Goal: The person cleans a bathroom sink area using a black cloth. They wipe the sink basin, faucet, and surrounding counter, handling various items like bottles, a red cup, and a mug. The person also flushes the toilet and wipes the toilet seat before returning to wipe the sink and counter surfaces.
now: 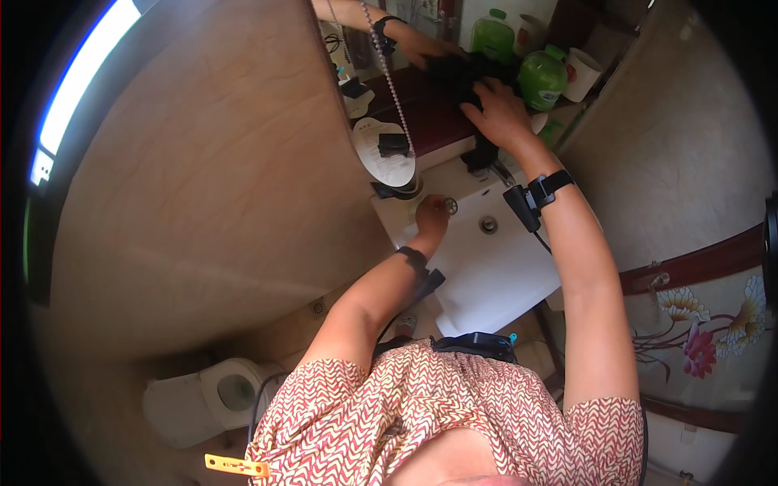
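Note:
My left hand [430, 217] is at the left rim of a white washbasin [498, 273]. Its fingers hold a small round metal drain strainer [450, 206]. Farther up, my right hand [501, 115] presses on a bunched black cloth [468, 76] at the dark red shelf [419, 130] below the mirror. Some black material hangs from the shelf's front edge near the metal tap [503, 172], which my right forearm partly hides. The basin's drain [488, 225] shows as a round metal fitting.
A green pump bottle [543, 79] and a white cup [582, 74] stand right of the cloth. Left, a bead chain [389, 73] hangs before a white plate [383, 155] bearing writing. A toilet [228, 389] is at lower left, a floral glass panel [699, 328] at right.

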Demonstrator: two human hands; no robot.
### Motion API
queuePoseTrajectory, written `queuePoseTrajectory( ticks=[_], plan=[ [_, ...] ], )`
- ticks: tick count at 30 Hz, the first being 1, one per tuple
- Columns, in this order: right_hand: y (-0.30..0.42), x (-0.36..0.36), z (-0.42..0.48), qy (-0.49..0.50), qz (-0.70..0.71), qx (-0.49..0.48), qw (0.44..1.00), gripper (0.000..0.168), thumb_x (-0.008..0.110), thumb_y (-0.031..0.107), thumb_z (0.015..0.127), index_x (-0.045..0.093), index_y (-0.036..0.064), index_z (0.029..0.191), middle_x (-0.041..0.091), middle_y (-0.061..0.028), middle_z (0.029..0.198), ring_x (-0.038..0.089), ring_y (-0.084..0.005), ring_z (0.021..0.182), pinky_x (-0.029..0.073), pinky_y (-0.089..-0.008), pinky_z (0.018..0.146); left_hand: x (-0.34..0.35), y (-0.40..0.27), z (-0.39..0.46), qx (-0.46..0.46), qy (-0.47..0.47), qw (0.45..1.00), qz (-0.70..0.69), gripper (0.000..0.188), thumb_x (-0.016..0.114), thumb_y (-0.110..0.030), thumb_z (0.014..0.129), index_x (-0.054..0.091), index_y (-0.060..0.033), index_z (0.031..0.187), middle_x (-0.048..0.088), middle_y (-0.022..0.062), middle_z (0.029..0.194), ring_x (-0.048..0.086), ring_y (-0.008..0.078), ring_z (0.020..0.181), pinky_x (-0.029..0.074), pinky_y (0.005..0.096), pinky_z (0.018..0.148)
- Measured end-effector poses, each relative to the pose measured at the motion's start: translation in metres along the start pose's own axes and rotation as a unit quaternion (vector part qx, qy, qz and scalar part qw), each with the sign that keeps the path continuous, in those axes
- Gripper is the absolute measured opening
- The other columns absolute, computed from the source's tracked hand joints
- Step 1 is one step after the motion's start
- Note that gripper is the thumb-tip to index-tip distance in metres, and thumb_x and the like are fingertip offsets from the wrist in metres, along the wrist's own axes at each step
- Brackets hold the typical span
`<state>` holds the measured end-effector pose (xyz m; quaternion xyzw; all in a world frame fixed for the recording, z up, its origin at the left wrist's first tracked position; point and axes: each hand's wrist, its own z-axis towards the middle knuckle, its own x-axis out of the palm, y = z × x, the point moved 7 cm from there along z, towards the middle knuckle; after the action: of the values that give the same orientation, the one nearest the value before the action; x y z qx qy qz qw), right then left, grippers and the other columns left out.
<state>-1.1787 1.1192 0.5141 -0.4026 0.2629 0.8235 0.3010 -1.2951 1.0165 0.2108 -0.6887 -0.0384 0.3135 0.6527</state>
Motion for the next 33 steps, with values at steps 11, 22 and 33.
queuePoseTrajectory(
  ticks=[11, 22, 33],
  plan=[
    [0.011, 0.007, -0.001, -0.045, 0.016, -0.032, 0.998, 0.047, 0.061, 0.04, 0.085, 0.06, 0.008, 0.119, 0.053, -0.0185, 0.128, 0.053, -0.0372, 0.111, 0.045, -0.0471, 0.091, 0.019, 0.003, 0.055, 0.042, -0.086, 0.988, 0.12, 0.032, 0.062, -0.014, 0.083, 0.06, 0.0004, 0.111, 0.065, 0.0209, 0.102, 0.065, 0.0334, 0.089, 0.051, 0.0383, 0.079],
    [0.005, 0.008, -0.002, -0.027, 0.04, -0.02, 0.999, 0.05, 0.06, 0.039, 0.086, 0.058, 0.006, 0.123, 0.051, -0.0181, 0.132, 0.051, -0.0366, 0.117, 0.042, -0.0484, 0.096, -0.136, -0.086, -0.087, 0.06, -0.013, 0.995, -0.085, 0.044, 0.068, -0.008, 0.082, 0.05, -0.0039, 0.121, 0.052, 0.013, 0.122, 0.058, 0.0204, 0.102, 0.049, 0.0321, 0.082],
    [0.007, 0.006, 0.003, -0.019, 0.031, -0.041, 0.999, 0.05, 0.06, 0.037, 0.086, 0.058, 0.004, 0.124, 0.051, -0.0223, 0.131, 0.051, -0.0405, 0.115, 0.043, -0.0466, 0.097, -0.212, -0.268, -0.052, 0.439, -0.051, 0.838, 0.319, 0.069, 0.076, -0.002, 0.062, 0.053, -0.0101, 0.127, 0.051, 0.0148, 0.131, 0.049, 0.0361, 0.12, 0.044, 0.0439, 0.097]
  ],
)
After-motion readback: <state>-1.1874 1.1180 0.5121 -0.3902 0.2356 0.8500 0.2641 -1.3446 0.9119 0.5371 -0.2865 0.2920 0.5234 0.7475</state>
